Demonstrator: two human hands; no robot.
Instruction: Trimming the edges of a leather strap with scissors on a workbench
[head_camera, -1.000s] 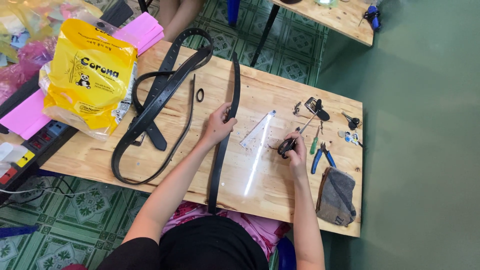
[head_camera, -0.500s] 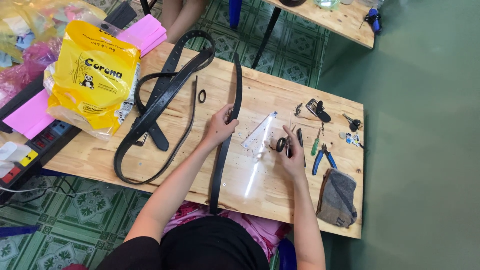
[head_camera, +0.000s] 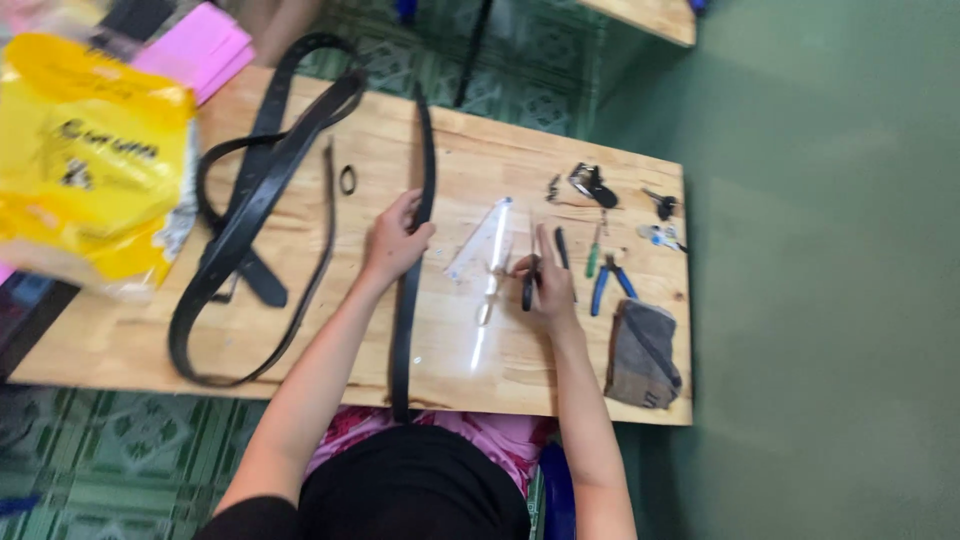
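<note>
While left hand (head_camera: 395, 240) grips it, black belt (head_camera: 412, 260) runs lengthwise away.

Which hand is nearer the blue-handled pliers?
Right. The right hand, holding a small black tool, sits just left of the blue-handled pliers. The left hand is farther left, gripping the long black belt, with the clear ruler in between.
</note>
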